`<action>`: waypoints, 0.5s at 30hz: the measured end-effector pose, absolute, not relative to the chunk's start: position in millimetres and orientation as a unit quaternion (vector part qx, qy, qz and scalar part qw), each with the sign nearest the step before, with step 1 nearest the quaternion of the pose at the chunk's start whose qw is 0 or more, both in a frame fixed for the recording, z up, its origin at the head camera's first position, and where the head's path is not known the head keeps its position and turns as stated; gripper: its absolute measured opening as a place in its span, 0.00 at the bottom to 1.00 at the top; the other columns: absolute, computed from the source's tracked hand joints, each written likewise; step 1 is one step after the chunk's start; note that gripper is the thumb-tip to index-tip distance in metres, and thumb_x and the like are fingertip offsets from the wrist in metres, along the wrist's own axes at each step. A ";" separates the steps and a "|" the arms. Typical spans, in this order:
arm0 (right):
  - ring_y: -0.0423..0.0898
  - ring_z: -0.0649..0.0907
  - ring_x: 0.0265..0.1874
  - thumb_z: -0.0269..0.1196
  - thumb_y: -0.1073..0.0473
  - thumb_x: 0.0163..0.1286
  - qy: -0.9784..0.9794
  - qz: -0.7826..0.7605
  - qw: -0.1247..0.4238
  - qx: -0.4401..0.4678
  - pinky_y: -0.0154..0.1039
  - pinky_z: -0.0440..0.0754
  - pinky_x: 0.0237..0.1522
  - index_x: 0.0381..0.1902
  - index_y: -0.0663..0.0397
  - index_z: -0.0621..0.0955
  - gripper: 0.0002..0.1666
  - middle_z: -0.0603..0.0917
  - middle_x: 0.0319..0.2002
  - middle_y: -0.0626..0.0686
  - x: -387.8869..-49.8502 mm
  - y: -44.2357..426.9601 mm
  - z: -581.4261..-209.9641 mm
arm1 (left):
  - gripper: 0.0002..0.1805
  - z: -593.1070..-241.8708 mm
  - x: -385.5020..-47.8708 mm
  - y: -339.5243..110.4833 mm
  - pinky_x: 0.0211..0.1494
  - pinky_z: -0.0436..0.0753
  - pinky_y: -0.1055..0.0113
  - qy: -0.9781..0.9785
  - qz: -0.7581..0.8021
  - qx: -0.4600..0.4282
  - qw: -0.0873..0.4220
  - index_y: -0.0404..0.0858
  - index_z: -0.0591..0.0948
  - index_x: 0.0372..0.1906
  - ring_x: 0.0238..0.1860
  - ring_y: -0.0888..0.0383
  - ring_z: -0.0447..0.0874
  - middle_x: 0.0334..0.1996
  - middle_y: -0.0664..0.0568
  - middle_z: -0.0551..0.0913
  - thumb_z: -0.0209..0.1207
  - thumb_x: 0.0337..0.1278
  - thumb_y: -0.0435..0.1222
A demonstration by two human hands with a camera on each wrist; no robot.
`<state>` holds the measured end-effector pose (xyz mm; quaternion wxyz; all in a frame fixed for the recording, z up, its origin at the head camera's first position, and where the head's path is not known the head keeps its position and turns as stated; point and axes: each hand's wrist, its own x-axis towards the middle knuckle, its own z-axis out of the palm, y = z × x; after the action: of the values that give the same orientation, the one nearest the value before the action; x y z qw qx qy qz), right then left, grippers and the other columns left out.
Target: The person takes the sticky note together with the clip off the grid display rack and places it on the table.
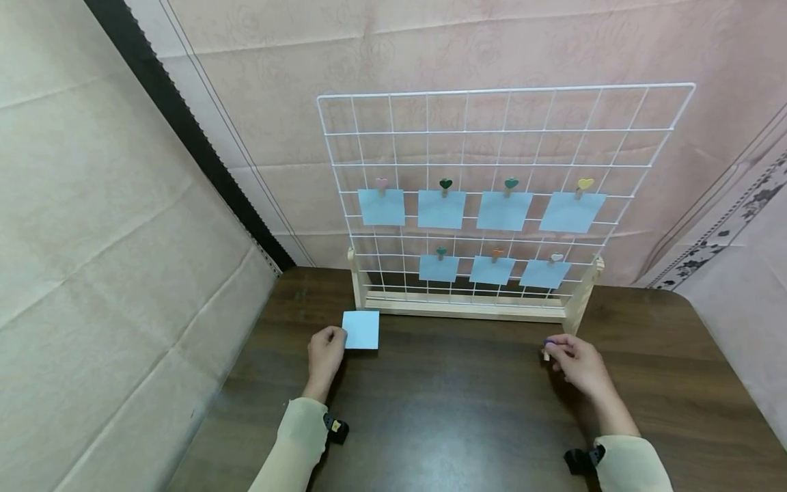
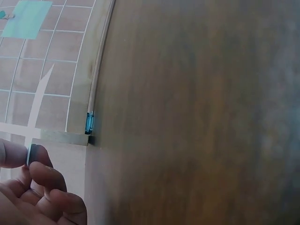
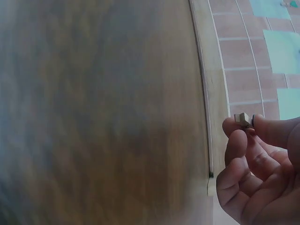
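Observation:
My left hand [image 1: 326, 352] pinches a light blue square of paper [image 1: 361, 329] by its left edge, just above the table in front of the rack's left foot. Between thumb and fingertips, my right hand [image 1: 578, 365] holds a small wooden clothespin [image 3: 242, 118] with a dark blue or purple top, near the rack's right foot. A white wire grid rack [image 1: 492, 91] stands behind both hands. Blue paper squares hang on it under heart-topped clothespins: several in the upper row, such as the leftmost square [image 1: 381, 208], and three below, including the middle square [image 1: 492, 270].
The rack sits in a pale wooden base [image 1: 467, 310] at the back of the dark brown table [image 1: 455, 396]. Light patterned cloth [image 1: 258, 68] hangs behind, and pale cloth [image 1: 123, 260] covers the left side. A black camera is strapped to each wrist.

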<state>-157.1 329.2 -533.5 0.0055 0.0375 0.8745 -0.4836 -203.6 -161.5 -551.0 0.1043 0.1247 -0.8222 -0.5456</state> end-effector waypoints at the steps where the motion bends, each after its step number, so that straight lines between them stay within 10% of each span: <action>1: 0.44 0.83 0.29 0.57 0.56 0.84 0.874 -0.484 0.007 0.040 0.40 0.81 0.24 0.60 0.72 0.79 0.21 0.90 0.44 0.64 -156.6 330.9 -533.6 | 0.16 -550.9 -203.3 -161.6 0.31 0.72 0.61 -0.823 -0.544 0.123 0.104 0.36 0.84 0.27 0.22 0.52 0.70 0.18 0.50 0.73 0.56 0.71 0.39; 15: 0.44 0.84 0.32 0.57 0.54 0.84 0.862 -0.501 0.041 0.067 0.42 0.83 0.28 0.59 0.72 0.76 0.23 0.91 0.43 0.59 -154.0 344.4 -537.2 | 0.17 -551.2 -198.8 -165.1 0.31 0.71 0.61 -0.835 -0.529 0.126 0.084 0.36 0.84 0.25 0.22 0.52 0.69 0.18 0.52 0.73 0.56 0.70 0.38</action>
<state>-154.0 344.4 -537.2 0.0406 0.0667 0.8618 -0.5011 -198.8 -165.1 -551.2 0.0843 0.1259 -0.8351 -0.5288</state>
